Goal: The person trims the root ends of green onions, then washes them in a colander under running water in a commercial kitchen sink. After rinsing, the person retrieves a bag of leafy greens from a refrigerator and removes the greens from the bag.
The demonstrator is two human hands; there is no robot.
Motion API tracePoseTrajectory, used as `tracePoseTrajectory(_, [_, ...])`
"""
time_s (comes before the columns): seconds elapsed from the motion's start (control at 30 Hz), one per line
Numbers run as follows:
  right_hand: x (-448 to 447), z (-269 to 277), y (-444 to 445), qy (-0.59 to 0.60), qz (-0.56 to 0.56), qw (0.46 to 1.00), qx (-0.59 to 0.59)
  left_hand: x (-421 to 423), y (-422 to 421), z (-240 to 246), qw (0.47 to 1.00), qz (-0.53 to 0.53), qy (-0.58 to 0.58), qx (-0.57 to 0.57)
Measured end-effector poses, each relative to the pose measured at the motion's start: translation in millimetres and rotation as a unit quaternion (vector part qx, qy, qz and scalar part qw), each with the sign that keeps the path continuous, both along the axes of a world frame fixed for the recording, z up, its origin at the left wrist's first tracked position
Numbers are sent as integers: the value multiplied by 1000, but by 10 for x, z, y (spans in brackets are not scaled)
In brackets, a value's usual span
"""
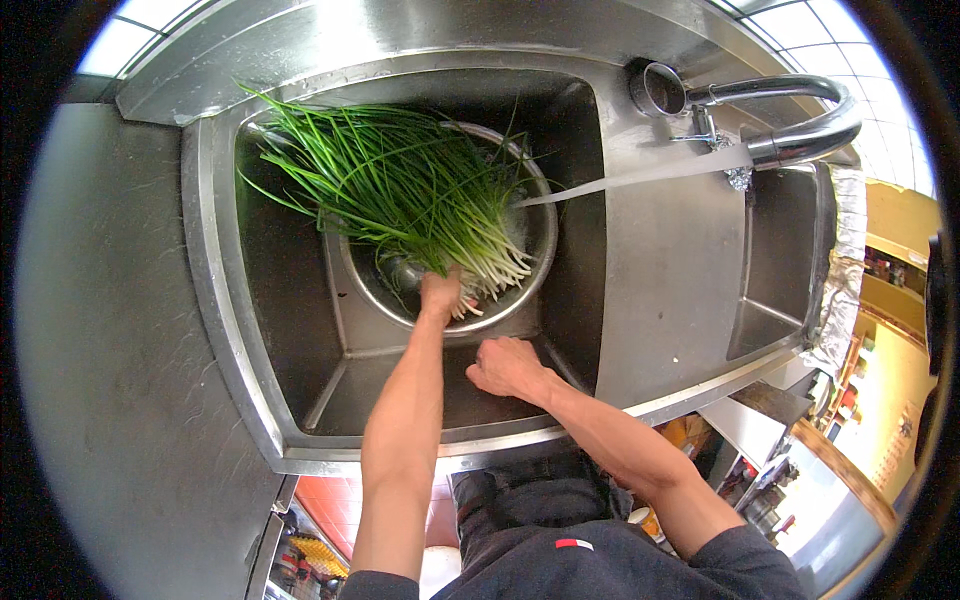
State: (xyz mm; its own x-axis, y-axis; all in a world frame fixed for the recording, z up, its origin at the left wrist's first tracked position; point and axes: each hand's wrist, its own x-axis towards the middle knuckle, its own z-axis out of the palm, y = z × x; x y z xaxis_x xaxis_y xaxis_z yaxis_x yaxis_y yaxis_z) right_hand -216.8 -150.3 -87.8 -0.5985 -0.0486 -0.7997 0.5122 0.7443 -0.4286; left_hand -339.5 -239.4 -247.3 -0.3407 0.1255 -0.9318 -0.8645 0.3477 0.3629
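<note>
A large bunch of spring onions [405,180] lies across a round metal bowl [551,225] in the sink basin. Their green tops spread to the upper left past the bowl's rim, while the white root ends point to the lower right. My left hand [441,292] grips the bunch near the white ends; its fingers are partly hidden by the stalks. Closer to me, my right hand [508,366] is held curled over the front of the basin, apart from the bowl, with nothing visible in it. Water [637,177] runs from the faucet [810,142] into the bowl.
The deep steel sink [292,330] has a raised rim all around. A steel drainboard [667,277] joins it to a smaller basin [780,255] at the right, edged with foil [844,262]. A metal cup [660,88] stands behind the faucet. A dark counter [112,300] extends left.
</note>
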Motion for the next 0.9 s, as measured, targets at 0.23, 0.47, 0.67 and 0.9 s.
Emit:
tracePoseTrajectory(0.23, [109, 174, 428, -43, 81, 990, 107, -291, -269, 11, 990, -117, -69, 43])
tracePoseTrajectory(0.47, [-519, -58, 558, 285, -242, 920, 120, -317, -96, 403, 979, 128, -55, 151])
tracePoseTrajectory(0.67, [-1306, -900, 583, 202, -290, 923, 153, -323, 71, 281, 969, 171, -47, 169])
tracePoseTrajectory(0.9, [-1362, -1164, 723, 259, -291, 907, 158, -449, -213, 387, 990, 77, -42, 115])
